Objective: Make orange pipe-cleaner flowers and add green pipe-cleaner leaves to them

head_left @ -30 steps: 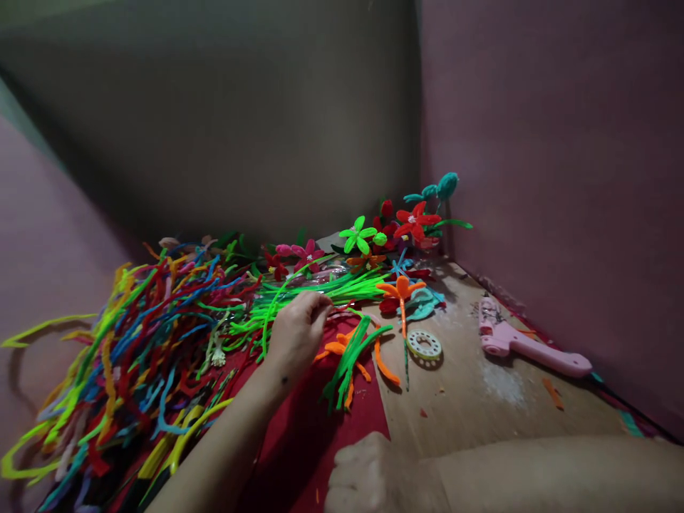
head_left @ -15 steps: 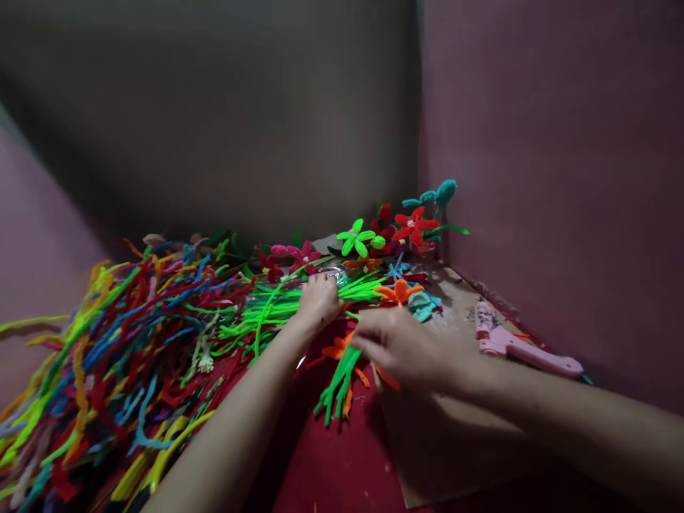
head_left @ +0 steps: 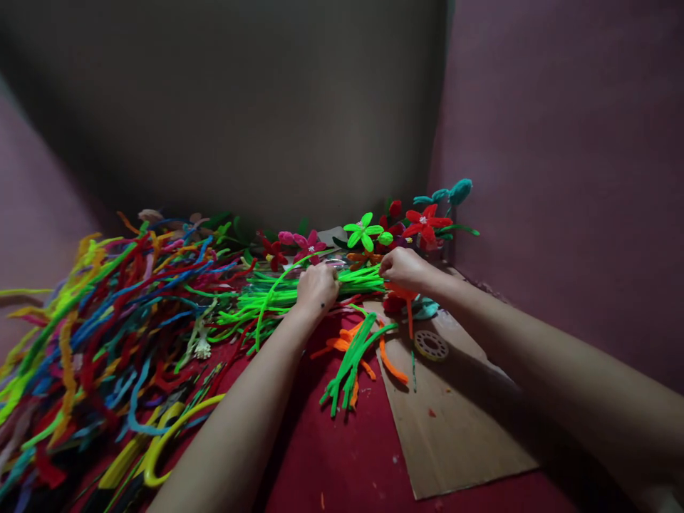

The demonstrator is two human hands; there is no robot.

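Note:
A bundle of bright green pipe cleaners (head_left: 261, 303) lies across the middle. My left hand (head_left: 316, 286) is closed over it from above, fingers curled round the stems. At the bundle's right end my right hand (head_left: 403, 269) is pinched shut on the green tips; how many it grips is hidden. Under the right hand an orange pipe-cleaner flower (head_left: 405, 292) shows in part. Nearer to me, a small bunch of shorter green pipe cleaners (head_left: 350, 370) rests over orange pieces (head_left: 394, 367).
Mixed coloured pipe cleaners (head_left: 101, 335) pile up on the left, near yellow-handled scissors (head_left: 160, 445). Finished flowers (head_left: 363, 232) stand along the back wall. A cardboard sheet (head_left: 459, 442) lies at right on the red surface (head_left: 342, 463), with a ring-shaped spool (head_left: 432, 345) on it.
My right hand has moved up and away from the short green bunch to the right end of the long bundle. The short bunch now lies loose. My left hand stays on the bundle.

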